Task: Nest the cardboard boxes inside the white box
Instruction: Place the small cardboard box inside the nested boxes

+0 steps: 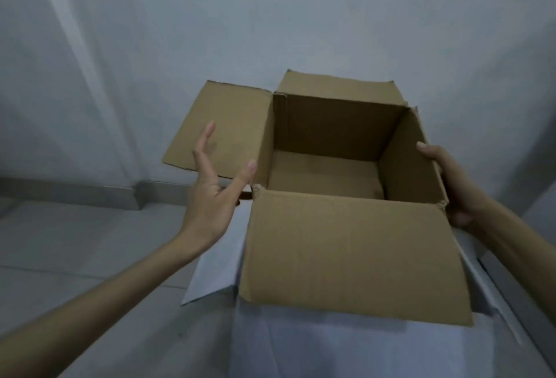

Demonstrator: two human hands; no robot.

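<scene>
An open brown cardboard box (pixel 328 149) with all its flaps spread out sits over the white box (pixel 216 269), whose flaps show beneath it at left and right. The brown box is empty inside. My right hand (pixel 451 185) grips its right wall, thumb over the rim. My left hand (pixel 213 185) hovers at the box's left side with fingers spread, just below the left flap, holding nothing.
The boxes rest on a pale tiled floor (pixel 75 242) in a corner. A grey-white wall (pixel 270 16) with a low skirting board stands right behind them. Floor stretches off to the left.
</scene>
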